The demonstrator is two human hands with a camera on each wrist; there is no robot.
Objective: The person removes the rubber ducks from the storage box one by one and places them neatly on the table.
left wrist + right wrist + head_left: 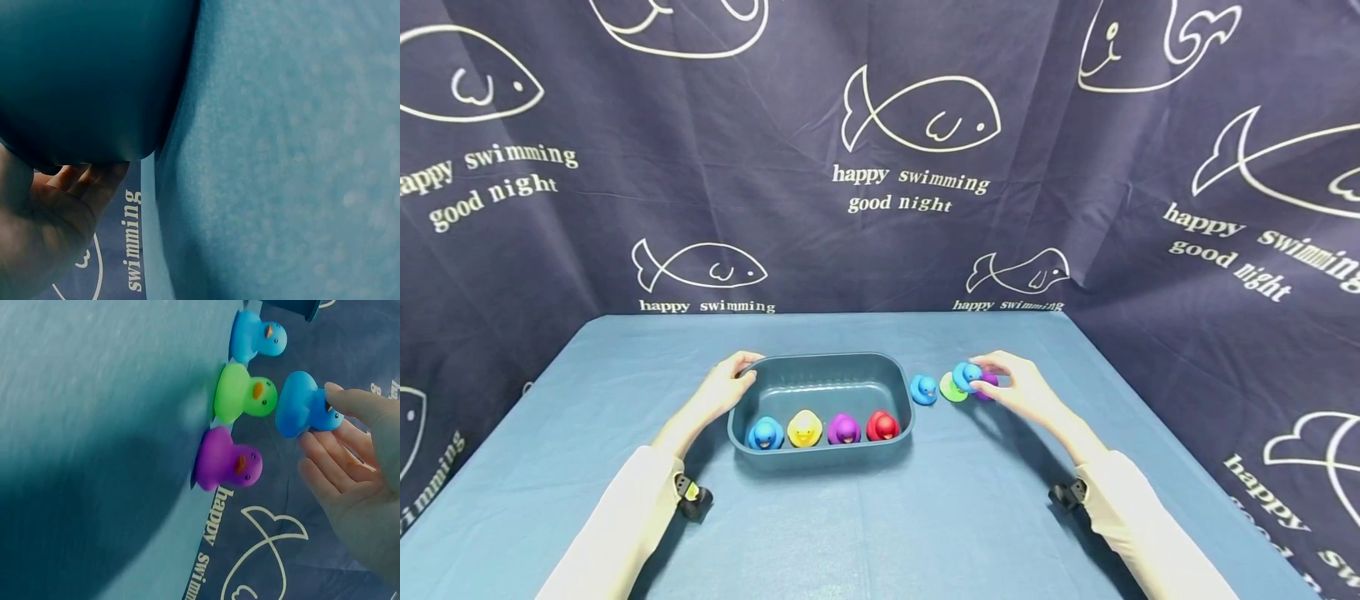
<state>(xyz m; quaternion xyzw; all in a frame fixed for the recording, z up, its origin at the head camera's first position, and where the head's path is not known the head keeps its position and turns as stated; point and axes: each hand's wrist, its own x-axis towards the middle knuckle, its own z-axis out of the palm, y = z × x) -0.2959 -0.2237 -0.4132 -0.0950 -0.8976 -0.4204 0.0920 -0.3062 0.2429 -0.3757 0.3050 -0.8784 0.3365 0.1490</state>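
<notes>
My right hand [1017, 385] pinches a blue rubber duck [300, 405] by its head between thumb and fingertips, raised above the table. Below it stand a green rubber duck [240, 394] and a purple rubber duck [226, 461], partly covered in the head view. Another blue rubber duck [923, 389] stands between them and the plastic bin [820, 359]. My left hand [727, 385] grips the bin's rim at its far left corner. Along the bin's near side sit a blue duck [765, 433], a yellow duck [805, 429], a purple duck [844, 429] and a red duck [883, 427].
A blue cloth covers the table [880, 533]. Behind and around it hangs a dark curtain [805, 225] printed with white fish and lettering. A small black device [694, 498] is strapped at each wrist.
</notes>
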